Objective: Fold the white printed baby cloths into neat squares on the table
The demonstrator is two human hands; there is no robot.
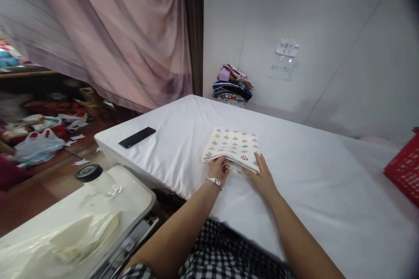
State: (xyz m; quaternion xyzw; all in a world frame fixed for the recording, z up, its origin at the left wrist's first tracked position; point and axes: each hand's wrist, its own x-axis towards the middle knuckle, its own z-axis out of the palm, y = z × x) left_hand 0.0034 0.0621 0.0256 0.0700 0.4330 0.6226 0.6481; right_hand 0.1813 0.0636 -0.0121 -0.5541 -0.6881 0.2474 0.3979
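A folded cream cloth (233, 146) with small printed motifs lies on the white-covered table (321, 183). My left hand (220, 167), with a bracelet on its wrist, pinches the cloth's near edge with curled fingers. My right hand (262, 173) grips the near right corner of the same cloth, with the thumb on top.
A black phone (137, 137) lies near the table's left edge. A stack of folded clothes (233, 86) sits at the far wall. A red basket (404, 168) stands at the right. A clear jar (100, 179) and a plastic bag (83, 233) rest on a side table at the left.
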